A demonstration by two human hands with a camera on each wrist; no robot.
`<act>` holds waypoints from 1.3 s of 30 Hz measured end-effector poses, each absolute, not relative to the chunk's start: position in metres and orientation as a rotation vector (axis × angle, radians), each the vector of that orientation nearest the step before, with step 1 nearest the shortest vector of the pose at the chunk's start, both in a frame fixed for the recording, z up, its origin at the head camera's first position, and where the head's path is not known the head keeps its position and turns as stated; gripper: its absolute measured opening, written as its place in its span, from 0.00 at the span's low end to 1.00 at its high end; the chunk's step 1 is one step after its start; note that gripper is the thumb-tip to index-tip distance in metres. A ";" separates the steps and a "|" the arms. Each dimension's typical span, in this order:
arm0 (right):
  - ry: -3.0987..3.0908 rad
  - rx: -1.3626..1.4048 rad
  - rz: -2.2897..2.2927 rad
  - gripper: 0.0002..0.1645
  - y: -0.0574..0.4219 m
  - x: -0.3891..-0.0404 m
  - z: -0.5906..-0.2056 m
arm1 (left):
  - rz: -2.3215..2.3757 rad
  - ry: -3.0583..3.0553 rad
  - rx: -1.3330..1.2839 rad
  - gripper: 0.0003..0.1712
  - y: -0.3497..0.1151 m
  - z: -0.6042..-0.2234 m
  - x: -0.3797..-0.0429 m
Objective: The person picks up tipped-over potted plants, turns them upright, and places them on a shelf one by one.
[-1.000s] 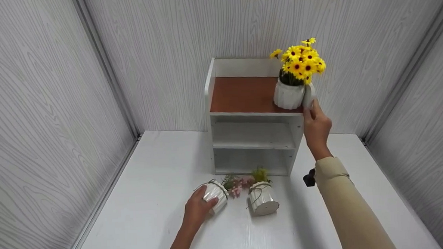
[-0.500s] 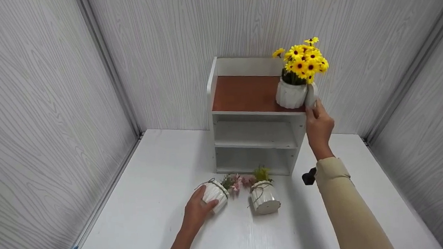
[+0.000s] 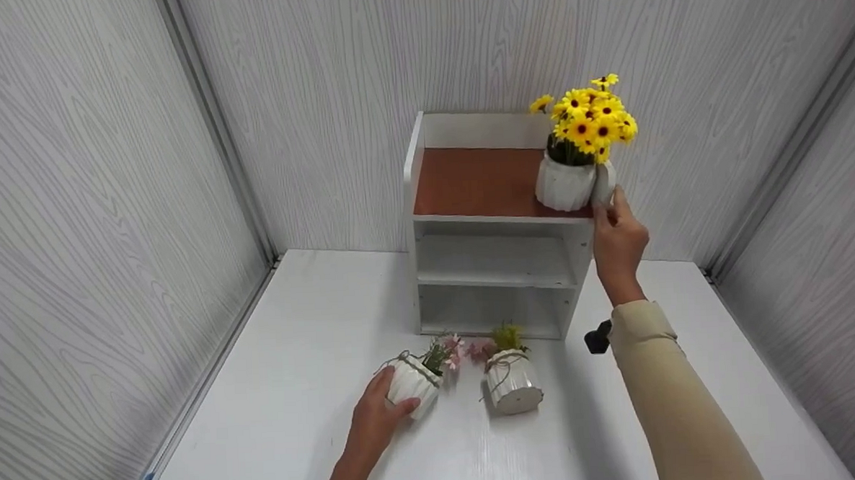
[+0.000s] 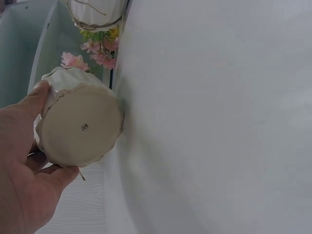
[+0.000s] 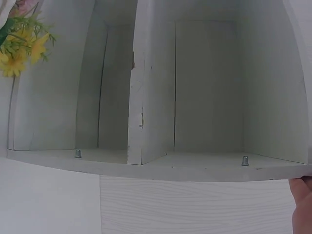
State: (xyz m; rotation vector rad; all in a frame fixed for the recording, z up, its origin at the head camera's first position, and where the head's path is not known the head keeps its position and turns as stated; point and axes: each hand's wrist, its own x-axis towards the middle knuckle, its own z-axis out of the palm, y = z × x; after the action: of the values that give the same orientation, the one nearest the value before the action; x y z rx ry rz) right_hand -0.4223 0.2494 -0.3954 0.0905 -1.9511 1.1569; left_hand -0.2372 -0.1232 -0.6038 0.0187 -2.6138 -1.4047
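My left hand (image 3: 376, 415) grips a white ribbed flowerpot (image 3: 409, 389) with a cord around its rim and pink flowers. The pot is tilted, its flowers away from me; its flat base (image 4: 80, 126) faces the left wrist camera, thumb and fingers around its side. Up at the small white shelf unit (image 3: 498, 284), my right hand (image 3: 620, 246) pinches the raised right side panel (image 3: 604, 183). Only part of that hand (image 5: 302, 207) shows in the right wrist view. A second corded flowerpot (image 3: 513, 386) with yellow flowers lies on its side to the right of the held one.
A flowerpot of yellow daisies (image 3: 565, 182) stands upright on the brown top board (image 3: 475, 184), close to the right panel. Two open compartments lie below. A small black object (image 3: 598, 337) shows beside my right sleeve. Wood-grain walls (image 3: 321, 115) enclose the white table (image 3: 276, 420).
The left hand has tipped its flowerpot a little, and the pink flowers have drawn apart from the second pot. My right hand stays on the panel; the whole view has shifted slightly.
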 end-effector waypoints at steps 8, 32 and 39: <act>-1.954 0.074 1.121 0.27 0.247 -0.420 -0.398 | -1.456 -2.593 0.073 0.52 -0.130 -0.611 -0.228; -1.960 0.107 1.094 0.22 0.254 -0.419 -0.401 | -1.514 -2.681 0.103 0.60 -0.146 -0.624 -0.214; -1.969 0.094 1.075 0.24 0.252 -0.418 -0.400 | -1.484 -2.647 0.038 0.60 -0.139 -0.631 -0.224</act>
State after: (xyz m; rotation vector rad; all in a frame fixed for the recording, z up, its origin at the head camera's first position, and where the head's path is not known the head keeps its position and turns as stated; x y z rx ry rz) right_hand -0.4182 0.2521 -0.3999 0.0942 -1.9694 1.0750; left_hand -0.2241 -0.1391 -0.6314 0.0384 -2.6466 -1.4836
